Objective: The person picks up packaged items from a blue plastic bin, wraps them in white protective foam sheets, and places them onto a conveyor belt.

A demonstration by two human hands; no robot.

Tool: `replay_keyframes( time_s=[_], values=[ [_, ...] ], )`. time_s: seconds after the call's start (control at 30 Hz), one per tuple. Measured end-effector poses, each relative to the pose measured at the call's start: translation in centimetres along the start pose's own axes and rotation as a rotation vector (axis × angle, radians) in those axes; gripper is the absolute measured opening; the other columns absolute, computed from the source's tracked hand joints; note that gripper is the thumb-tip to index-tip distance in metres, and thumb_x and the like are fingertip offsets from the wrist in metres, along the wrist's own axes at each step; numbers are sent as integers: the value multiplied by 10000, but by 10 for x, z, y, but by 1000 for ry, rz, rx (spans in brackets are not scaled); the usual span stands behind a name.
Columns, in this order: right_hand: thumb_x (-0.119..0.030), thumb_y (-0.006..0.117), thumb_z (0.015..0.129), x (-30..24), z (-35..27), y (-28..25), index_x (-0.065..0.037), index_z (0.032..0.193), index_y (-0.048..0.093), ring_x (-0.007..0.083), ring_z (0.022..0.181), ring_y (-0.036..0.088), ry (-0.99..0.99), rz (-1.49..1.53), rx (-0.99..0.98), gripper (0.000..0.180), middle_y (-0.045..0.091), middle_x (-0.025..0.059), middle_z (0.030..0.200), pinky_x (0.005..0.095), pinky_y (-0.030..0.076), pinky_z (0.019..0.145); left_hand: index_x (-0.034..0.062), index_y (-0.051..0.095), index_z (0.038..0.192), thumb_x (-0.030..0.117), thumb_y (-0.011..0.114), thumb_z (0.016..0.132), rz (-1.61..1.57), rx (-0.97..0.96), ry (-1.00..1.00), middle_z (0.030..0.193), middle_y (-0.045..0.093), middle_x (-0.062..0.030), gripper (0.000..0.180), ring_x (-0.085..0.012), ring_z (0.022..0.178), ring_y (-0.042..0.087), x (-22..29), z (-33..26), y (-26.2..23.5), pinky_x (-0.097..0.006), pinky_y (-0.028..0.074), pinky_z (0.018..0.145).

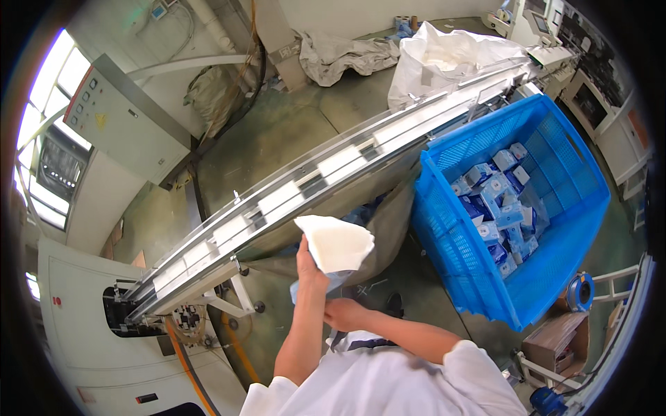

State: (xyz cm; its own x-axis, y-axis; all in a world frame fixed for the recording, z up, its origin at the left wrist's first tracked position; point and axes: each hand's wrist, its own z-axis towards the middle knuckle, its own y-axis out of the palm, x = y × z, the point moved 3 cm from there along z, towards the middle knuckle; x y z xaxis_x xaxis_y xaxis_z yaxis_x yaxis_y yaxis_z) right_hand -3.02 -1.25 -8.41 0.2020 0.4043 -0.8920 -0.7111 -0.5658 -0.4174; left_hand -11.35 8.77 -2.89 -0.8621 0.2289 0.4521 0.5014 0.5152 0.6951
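Observation:
My left hand (310, 269) is closed round a folded stack of white tissue paper (338, 244), held up in front of my body, apart from the conveyor. Pale blue plastic film (336, 280) hangs beneath the stack, beside my left wrist. Just behind my left forearm, my right hand (345, 315) has its fingers curled below the film. What those fingers grip, if anything, is hidden. Beyond both hands runs a slanting conveyor (295, 186) with white tissue blocks (281, 200) spaced along it.
A large blue plastic crate (444, 239) at my right holds several small blue-and-white packs (510, 213). A grey cloth (390, 232) hangs below the conveyor. White machine housing (76, 305) stands left, a control cabinet (125, 118) behind it. A white bulk bag (444, 59) sits beyond the belt.

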Motion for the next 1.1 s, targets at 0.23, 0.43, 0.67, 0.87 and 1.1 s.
replay_keyframes(
  time_s=[0.23,0.43,0.67,0.87,1.1],
  values=[
    [-144,569,904,18,16,-129,-51,1070,591,106,743,570,553,850,963,192,608,31,809,254,468,671,62,521,1253,363,394,955,-92,-128,105,1206,599,-106,442,-291,1049,607,51,4,-18,-429,513,891],
    [-97,659,778,-72,64,-139,5,1081,546,219,851,555,56,-90,932,339,572,129,980,293,444,776,86,493,1292,405,397,954,-90,-187,-18,1237,579,-102,475,-292,1097,578,81,29,-14,-451,494,914],
    [-142,679,774,-52,81,-106,-34,997,642,194,876,597,488,-186,496,250,619,90,849,354,441,761,79,453,1329,397,389,957,29,-535,136,1281,537,-99,494,-285,1157,535,97,59,-4,-451,453,967],
    [-153,611,830,-8,110,-59,-33,1112,590,305,906,628,43,17,776,308,640,210,942,373,483,834,86,427,1348,422,406,950,203,-641,136,1310,513,-94,521,-281,1192,502,69,57,-16,-449,432,988],
    [9,533,690,-38,32,-137,-42,1128,548,259,718,595,681,-515,1049,441,579,121,843,354,489,620,94,397,1369,450,427,942,260,-622,117,1345,484,-89,557,-276,1234,464,76,96,-15,-446,408,1013]
  ],
)
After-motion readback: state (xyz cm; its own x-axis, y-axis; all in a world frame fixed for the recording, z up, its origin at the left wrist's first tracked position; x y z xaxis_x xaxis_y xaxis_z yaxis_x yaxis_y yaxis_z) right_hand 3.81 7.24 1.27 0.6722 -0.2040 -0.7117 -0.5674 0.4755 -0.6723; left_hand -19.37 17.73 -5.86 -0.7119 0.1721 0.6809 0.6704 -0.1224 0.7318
